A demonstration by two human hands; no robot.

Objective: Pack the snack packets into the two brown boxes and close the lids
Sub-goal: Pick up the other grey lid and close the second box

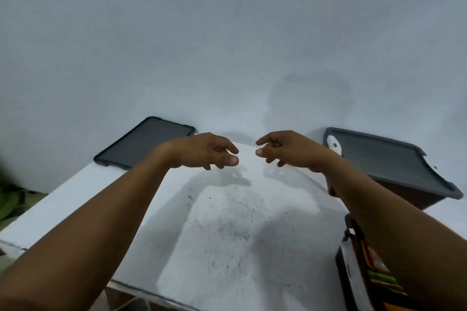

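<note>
Brown boxes (pixel 414 200) (pixel 353 232), two, left hand (pixel 209 150) and right hand (pixel 285 149) loosely curled, holding nothing

wall (pixel 177 33): plain pale grey, fills the upper half | shadow (pixel 308 98): faint, on wall right of centre | bench (pixel 227 222): white top against wall, dark specks, soft shade patches | far left: blurred green shape (pixel 10 202) beyond bench edge

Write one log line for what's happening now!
left hand open | right hand open | both empty, over table | packets near right edge
</note>
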